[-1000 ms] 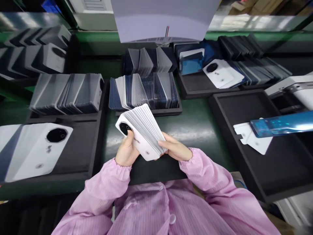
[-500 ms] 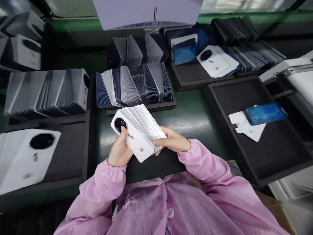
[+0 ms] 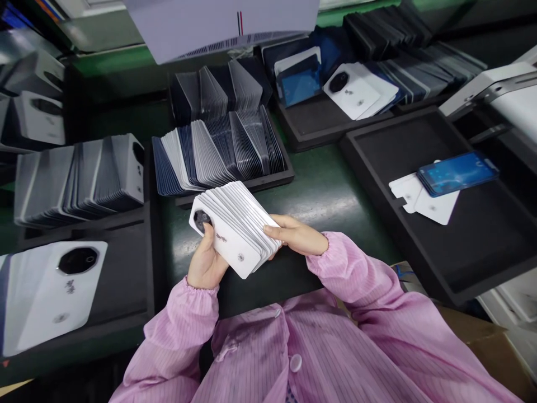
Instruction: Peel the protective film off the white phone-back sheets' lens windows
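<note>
Both my hands hold a thick stack of white phone-shaped cards point(image 3: 237, 224) with a dark camera cut-out, just above the green table. My left hand point(image 3: 207, 263) grips the near left end, thumb beside the cut-out. My right hand point(image 3: 296, 235) is closed on the stack's right edge. Both sleeves are pink.
Black foam trays surround me: rows of upright grey and dark cards point(image 3: 218, 148) straight ahead, more rows at the left point(image 3: 79, 179), a large white card point(image 3: 50, 294) near left. The right tray point(image 3: 461, 246) holds a blue phone panel point(image 3: 457, 172) on a white card. A white machine point(image 3: 503, 92) is far right.
The blue panel that was in the air at the right now lies on the white card in the right tray. My hands keep the stack; the view has shifted.
</note>
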{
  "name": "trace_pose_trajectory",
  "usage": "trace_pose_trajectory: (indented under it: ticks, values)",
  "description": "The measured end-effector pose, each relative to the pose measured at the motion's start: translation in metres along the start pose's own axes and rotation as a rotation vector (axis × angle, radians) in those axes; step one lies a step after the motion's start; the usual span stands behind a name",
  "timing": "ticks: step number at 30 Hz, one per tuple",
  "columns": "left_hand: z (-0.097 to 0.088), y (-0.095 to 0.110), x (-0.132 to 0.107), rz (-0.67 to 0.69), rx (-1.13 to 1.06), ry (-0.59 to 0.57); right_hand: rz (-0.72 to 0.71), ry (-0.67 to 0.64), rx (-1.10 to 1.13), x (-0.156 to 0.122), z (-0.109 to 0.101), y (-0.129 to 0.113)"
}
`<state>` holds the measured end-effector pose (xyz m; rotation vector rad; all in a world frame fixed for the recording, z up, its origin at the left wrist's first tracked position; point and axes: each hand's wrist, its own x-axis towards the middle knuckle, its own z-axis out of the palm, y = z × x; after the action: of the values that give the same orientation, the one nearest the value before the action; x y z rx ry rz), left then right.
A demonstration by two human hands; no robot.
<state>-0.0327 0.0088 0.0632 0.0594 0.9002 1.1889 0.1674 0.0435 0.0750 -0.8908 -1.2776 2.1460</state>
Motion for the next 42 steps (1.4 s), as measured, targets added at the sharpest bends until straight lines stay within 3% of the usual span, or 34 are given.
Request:
trace_pose_trajectory:
  ticks: [3, 6, 11, 14, 17, 20, 22, 25, 30, 34, 36, 42]
  values:
    - [0.0, -0.007, -0.002, 0.099, 0.058, 0.002, -0.107, 0.091, -0.282, -0.001, 0.002, 0.0]
    - [0.002, -0.016, -0.004, 0.267, 0.097, 0.02, -0.209, 0.23, -0.421, -0.001, 0.01, 0.005]
    - [0.001, -0.027, -0.001, 0.352, 0.16, -0.003, -0.124, 0.222, -0.579, 0.002, 0.023, 0.019]
    - [-0.005, -0.029, 0.0, 0.423, 0.219, -0.014, -0.17, 0.194, -0.357, 0.005, 0.024, 0.026]
    - [-0.008, -0.029, -0.003, 0.476, 0.234, -0.132, -0.119, 0.011, 0.16, 0.009, 0.024, 0.037]
    - [-0.008, -0.027, -0.005, 0.299, 0.231, -0.327, 0.018, -0.215, 0.526, 0.015, 0.027, 0.054]
    - [-0.009, -0.026, -0.004, 0.149, 0.227, -0.416, 0.11, -0.352, 0.592, 0.018, 0.029, 0.064]
    - [-0.012, -0.022, -0.005, 0.103, 0.205, -0.464, 0.173, -0.439, 0.585, 0.02, 0.029, 0.068]
    - [-0.016, -0.017, -0.012, 0.198, 0.285, -0.461, 0.116, -0.371, 0.389, 0.017, 0.025, 0.047]
    - [-0.017, -0.018, -0.013, 0.371, 0.456, -0.301, -0.084, -0.142, 0.188, 0.016, 0.026, 0.043]
    - [-0.016, -0.02, -0.012, 0.408, 0.499, -0.228, -0.146, -0.097, 0.114, 0.016, 0.03, 0.047]
    - [-0.008, -0.013, -0.016, 0.306, 0.403, -0.256, -0.123, -0.098, 0.059, 0.014, 0.034, 0.043]
